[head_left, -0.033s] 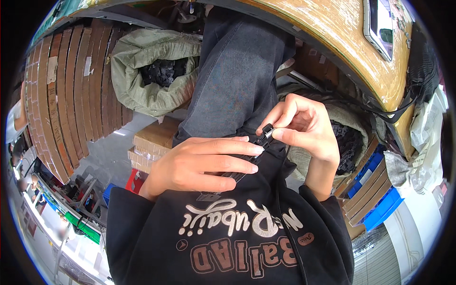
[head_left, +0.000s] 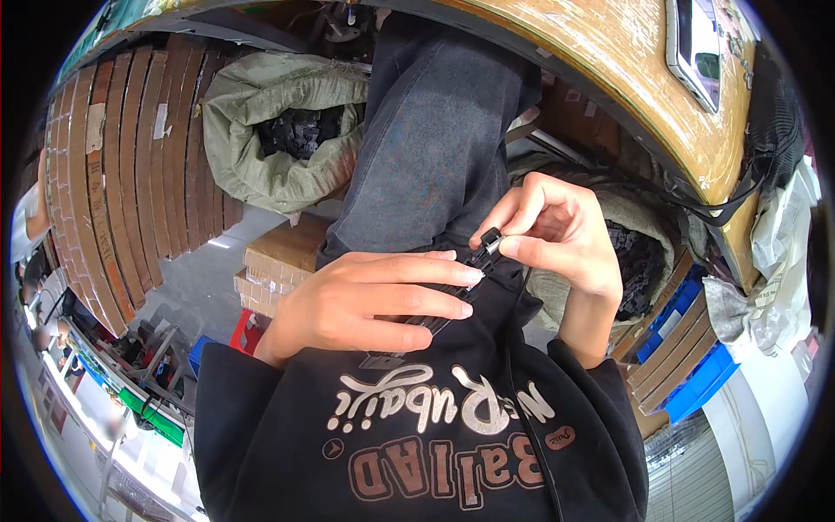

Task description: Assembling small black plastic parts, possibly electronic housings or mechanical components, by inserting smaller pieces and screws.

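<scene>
Over my lap, my left hand (head_left: 370,304) lies palm down with its fingers close together. They press on a dark strip-like piece (head_left: 442,324), most of which is hidden beneath them. My right hand (head_left: 557,235) pinches a small black plastic part (head_left: 490,237) between thumb and forefinger, just beyond the left fingertips. This part has a raised, shiny end. Whether it is joined to the piece under my left hand cannot be made out against the black hoodie (head_left: 287,426).
An open woven sack (head_left: 252,174) of black parts stands at the left beside stacked brown cartons (head_left: 130,174). Another sack (head_left: 648,222) of dark parts is at the right, near blue bins (head_left: 704,383). A worn wooden table (head_left: 609,43) edges the far side, bearing a phone-like device (head_left: 696,61).
</scene>
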Motion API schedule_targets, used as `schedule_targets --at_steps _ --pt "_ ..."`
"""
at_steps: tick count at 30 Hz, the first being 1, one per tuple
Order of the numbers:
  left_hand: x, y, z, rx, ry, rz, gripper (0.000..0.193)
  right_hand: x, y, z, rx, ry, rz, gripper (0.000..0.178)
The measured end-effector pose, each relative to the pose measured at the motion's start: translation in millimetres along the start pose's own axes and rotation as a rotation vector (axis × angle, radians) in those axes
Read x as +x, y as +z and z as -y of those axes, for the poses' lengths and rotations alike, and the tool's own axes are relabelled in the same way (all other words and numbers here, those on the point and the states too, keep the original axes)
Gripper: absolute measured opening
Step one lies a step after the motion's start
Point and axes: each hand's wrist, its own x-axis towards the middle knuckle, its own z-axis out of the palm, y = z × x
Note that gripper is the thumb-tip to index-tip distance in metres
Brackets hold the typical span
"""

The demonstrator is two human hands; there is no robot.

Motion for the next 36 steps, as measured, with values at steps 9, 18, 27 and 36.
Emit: schedule_targets --at_steps 9,18,27,36 --pt "0 0 2 -0.048 0.01 -0.021 0.01 -1 -1 1 0.018 -0.042 0.027 0.01" --pt "4 -5 0 -0.046 0.015 0.056 0.01 -3 1 0 -0.009 -0.078 -0.027 0.01" --pt "3 32 39 -1.071 -0.556 -0.577 0.044 18 6 -13 -0.123 -0.42 -0.073 0.017" --pt "-7 30 57 -1.875 -0.404 -0.341 0.044 39 12 -25 -0.126 -0.364 0.013 0.02"
